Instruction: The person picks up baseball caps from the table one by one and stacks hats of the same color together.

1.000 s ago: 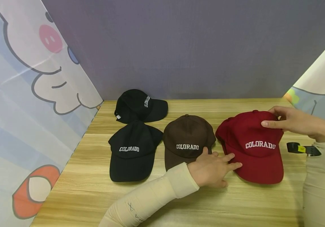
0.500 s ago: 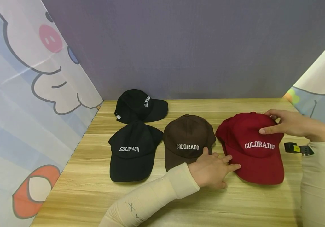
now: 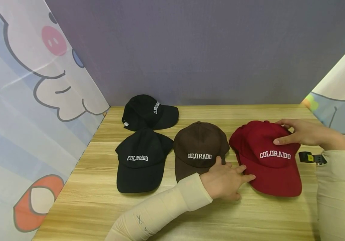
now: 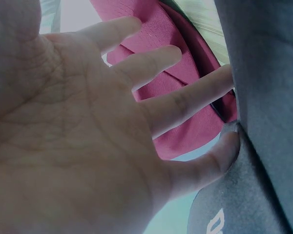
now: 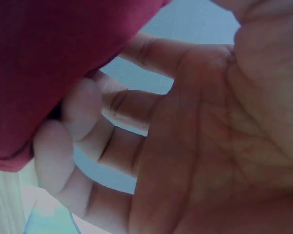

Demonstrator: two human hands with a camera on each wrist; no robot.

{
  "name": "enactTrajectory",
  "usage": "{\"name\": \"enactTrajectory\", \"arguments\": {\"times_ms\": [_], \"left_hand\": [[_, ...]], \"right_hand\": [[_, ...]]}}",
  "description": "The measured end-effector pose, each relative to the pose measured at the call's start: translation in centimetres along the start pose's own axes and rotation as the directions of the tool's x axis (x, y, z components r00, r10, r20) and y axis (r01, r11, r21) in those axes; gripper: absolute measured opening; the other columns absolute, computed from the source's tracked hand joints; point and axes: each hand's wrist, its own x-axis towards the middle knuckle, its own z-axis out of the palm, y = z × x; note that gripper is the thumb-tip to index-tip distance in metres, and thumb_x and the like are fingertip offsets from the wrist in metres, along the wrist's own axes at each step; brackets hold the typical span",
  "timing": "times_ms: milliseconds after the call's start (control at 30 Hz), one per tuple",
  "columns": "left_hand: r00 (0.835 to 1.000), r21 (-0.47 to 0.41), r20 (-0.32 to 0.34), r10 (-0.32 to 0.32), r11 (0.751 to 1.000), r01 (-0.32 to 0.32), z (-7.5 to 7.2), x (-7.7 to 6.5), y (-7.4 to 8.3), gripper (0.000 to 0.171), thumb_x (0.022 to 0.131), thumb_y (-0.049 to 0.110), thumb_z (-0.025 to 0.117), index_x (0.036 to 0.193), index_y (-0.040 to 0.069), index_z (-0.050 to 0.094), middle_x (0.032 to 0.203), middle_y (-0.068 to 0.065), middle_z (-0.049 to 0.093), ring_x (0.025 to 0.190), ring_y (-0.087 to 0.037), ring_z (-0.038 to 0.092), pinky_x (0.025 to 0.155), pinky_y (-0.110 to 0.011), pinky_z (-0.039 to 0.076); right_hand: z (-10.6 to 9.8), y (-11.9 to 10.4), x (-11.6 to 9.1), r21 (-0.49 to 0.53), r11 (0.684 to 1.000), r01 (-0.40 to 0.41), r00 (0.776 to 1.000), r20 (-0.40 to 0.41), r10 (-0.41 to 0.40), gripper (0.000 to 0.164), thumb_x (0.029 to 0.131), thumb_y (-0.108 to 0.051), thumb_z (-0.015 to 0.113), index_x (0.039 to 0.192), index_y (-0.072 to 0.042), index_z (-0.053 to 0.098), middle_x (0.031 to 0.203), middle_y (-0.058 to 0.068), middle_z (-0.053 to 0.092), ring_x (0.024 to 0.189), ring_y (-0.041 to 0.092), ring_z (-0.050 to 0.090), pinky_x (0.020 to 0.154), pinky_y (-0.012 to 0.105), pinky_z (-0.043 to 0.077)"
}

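Note:
A dark red baseball cap lettered COLORADO sits at the right of the row, brim toward me. My right hand holds its crown from the right, thumb on the front and the other fingers behind; in the right wrist view those fingertips bend at the edge of the red fabric. My left hand is spread between this cap and a brown COLORADO cap, two fingers at the red brim and the thumb over the brown cap's front. In the left wrist view the palm faces the camera, fingers stretched out.
Left of the brown cap lies a black COLORADO cap, brim toward me. Behind it another black cap points its brim right. A grey wall closes off the back of the wooden table, with cartoon-print sheets at both sides.
My right hand has shifted left and slightly down, and the red cap's crown has lowered and leaned a little left with it. The left hand has stayed almost still.

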Motion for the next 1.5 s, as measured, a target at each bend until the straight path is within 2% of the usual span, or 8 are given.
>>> {"name": "enactTrajectory", "arguments": {"times_ms": [200,300,433,567,867,1100,1300,1500], "left_hand": [[1.000,0.011,-0.001,0.000,1.000,0.000,0.0,-0.1,0.0,0.075,0.093,0.063,0.063,0.156,0.058,0.022,0.165,0.023,0.026,0.145,-0.011,0.041,0.120,-0.052,0.029],[1.000,0.017,-0.001,-0.004,1.000,0.004,0.0,-0.2,0.1,0.075,0.093,0.064,0.062,0.156,0.058,0.022,0.165,0.024,0.027,0.145,-0.010,0.042,0.119,-0.052,0.030],[1.000,0.019,0.002,-0.011,1.000,0.011,0.0,-0.2,0.1,0.075,0.093,0.064,0.062,0.156,0.058,0.021,0.165,0.025,0.027,0.145,-0.009,0.042,0.120,-0.051,0.029],[1.000,0.018,0.004,-0.017,1.000,0.017,0.0,-0.2,0.2,0.075,0.092,0.065,0.062,0.156,0.059,0.021,0.165,0.025,0.027,0.145,-0.009,0.042,0.120,-0.051,0.029],[1.000,0.017,0.001,-0.016,1.000,0.016,0.0,-0.2,0.2,0.075,0.092,0.065,0.062,0.156,0.058,0.022,0.165,0.024,0.027,0.145,-0.009,0.041,0.120,-0.051,0.028],[1.000,0.018,0.010,-0.012,1.000,0.012,-0.1,-0.2,0.2,0.075,0.092,0.065,0.062,0.156,0.058,0.022,0.165,0.024,0.027,0.146,-0.009,0.040,0.120,-0.051,0.028],[1.000,0.017,0.013,-0.006,1.000,0.006,-0.1,-0.2,0.1,0.075,0.092,0.065,0.062,0.156,0.058,0.022,0.165,0.023,0.027,0.146,-0.010,0.040,0.120,-0.052,0.028],[1.000,0.017,0.004,-0.006,1.000,0.006,-0.1,-0.2,0.1,0.075,0.092,0.066,0.062,0.156,0.058,0.023,0.164,0.023,0.029,0.145,-0.009,0.041,0.120,-0.051,0.028]], "right_hand": [[-0.2,0.0,-0.3,-0.006,1.000,0.010,1.000,-0.017,-0.010,0.065,0.090,-0.025,0.077,0.137,0.008,0.047,0.119,0.028,0.062,0.087,0.020,0.065,0.066,0.028,0.053],[-0.4,0.0,-0.9,-0.008,1.000,0.005,1.000,-0.019,-0.005,0.067,0.090,-0.023,0.076,0.140,0.009,0.044,0.127,0.033,0.058,0.079,0.016,0.068,0.065,0.027,0.053],[-0.5,0.0,-1.6,0.058,0.997,0.045,0.999,-0.004,-0.045,0.068,0.090,-0.011,0.075,0.142,0.012,0.040,0.129,0.036,0.053,0.074,0.009,0.069,0.066,0.026,0.055],[-0.4,-0.2,-1.9,0.099,0.992,0.078,0.997,0.009,-0.080,0.069,0.087,-0.003,0.076,0.143,0.014,0.038,0.127,0.033,0.054,0.075,0.008,0.070,0.066,0.027,0.057],[-0.2,0.3,-1.2,0.016,0.995,0.094,0.996,-0.003,-0.094,0.063,0.086,-0.009,0.079,0.138,0.008,0.049,0.115,0.017,0.063,0.069,0.008,0.068,0.065,0.025,0.054],[0.0,0.8,-0.7,-0.005,0.996,0.092,0.996,0.001,-0.092,0.065,0.085,-0.012,0.080,0.140,0.004,0.049,0.119,0.021,0.064,0.071,0.006,0.068,0.066,0.025,0.053],[0.3,0.8,-0.2,-0.039,0.996,0.086,0.996,-0.006,-0.086,0.067,0.083,-0.013,0.083,0.138,0.006,0.052,0.112,0.017,0.066,0.074,0.004,0.065,0.066,0.025,0.053],[0.4,0.5,0.2,-0.027,0.996,0.090,0.996,0.017,-0.090,0.067,0.083,-0.012,0.083,0.138,0.009,0.051,0.110,0.015,0.065,0.079,0.007,0.064,0.067,0.026,0.054]]}}
